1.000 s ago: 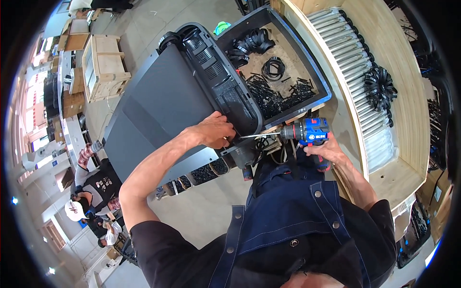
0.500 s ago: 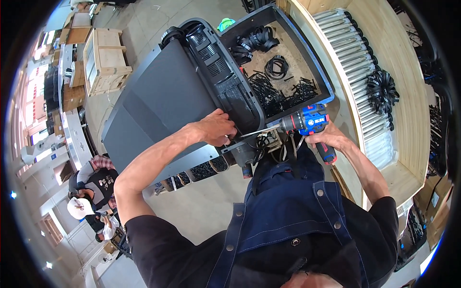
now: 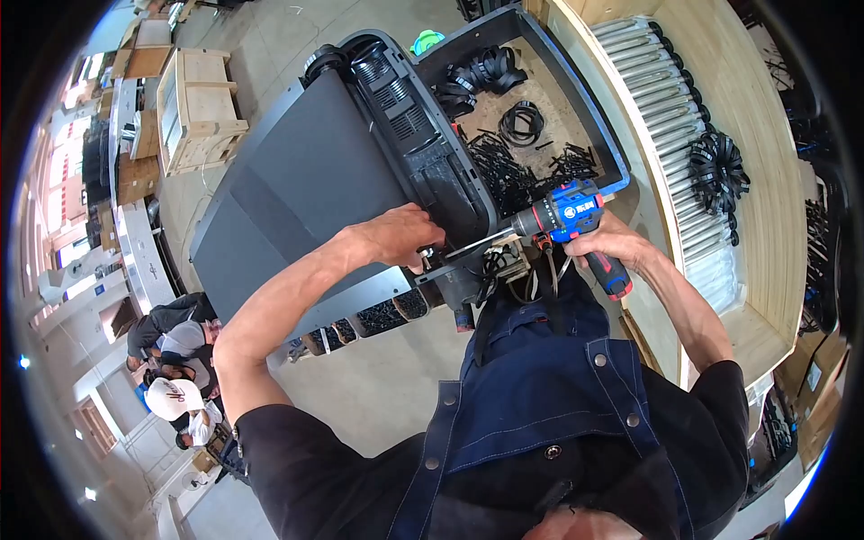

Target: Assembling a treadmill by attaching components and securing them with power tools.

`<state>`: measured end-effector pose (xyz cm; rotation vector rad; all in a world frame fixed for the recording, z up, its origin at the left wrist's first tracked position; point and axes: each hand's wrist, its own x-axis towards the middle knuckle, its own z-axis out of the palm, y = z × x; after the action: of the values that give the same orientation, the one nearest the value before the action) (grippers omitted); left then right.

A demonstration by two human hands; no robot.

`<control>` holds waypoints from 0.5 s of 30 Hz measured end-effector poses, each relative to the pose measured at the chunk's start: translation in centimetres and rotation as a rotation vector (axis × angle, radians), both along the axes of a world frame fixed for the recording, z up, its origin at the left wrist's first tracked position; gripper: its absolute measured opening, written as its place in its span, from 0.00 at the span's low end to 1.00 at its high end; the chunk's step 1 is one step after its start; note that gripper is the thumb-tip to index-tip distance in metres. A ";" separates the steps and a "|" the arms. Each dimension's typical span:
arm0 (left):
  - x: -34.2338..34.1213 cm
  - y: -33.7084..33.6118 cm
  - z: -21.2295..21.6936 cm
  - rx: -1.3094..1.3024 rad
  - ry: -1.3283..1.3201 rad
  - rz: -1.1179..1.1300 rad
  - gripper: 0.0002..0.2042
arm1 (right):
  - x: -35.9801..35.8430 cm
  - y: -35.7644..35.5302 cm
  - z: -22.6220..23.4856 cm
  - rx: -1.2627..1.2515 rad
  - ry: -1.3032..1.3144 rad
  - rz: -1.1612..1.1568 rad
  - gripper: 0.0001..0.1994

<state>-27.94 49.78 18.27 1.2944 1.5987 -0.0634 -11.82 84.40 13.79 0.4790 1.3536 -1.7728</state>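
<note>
Drill (image 3: 569, 219) has swung in closer now, its long bit reaching right up to the left hand (image 3: 397, 236), fingers pinched on something small at the dark machine's (image 3: 297, 193) edge; right hand (image 3: 610, 245) clamped round the grip.

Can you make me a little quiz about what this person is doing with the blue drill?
1. True or false: the right hand holds the blue cordless drill.
2. What does the left hand rest on? A) the wooden crate B) the edge of the dark grey machine panel C) the row of metal tubes
3. Fill in: the drill's long bit points toward the ____ hand.

Key: 1 true. 2 B. 3 left. The tray behind the drill holds black plastic parts.
</note>
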 end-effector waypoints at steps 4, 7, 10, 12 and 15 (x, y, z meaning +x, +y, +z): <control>-0.1 0.3 3.4 0.173 -0.081 0.568 0.23 | -0.3 0.4 -1.1 -0.016 0.009 0.019 0.16; 0.3 -2.3 4.7 0.418 0.114 1.124 0.23 | -0.8 0.6 -1.9 -0.048 -0.001 0.059 0.17; 2.6 -6.2 3.7 0.470 0.339 1.295 0.22 | -0.7 1.4 -1.1 -0.060 0.052 0.045 0.19; 5.2 -8.4 1.7 0.370 0.661 1.363 0.22 | -1.0 1.5 -1.2 -0.084 0.080 0.036 0.20; 10.1 -9.9 -2.2 0.437 1.083 1.411 0.22 | -2.0 1.9 -1.6 -0.071 0.127 0.062 0.22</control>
<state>-17.88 39.92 16.09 0.0221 3.2595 0.5716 -13.81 86.26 12.17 0.2869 1.3724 -1.8195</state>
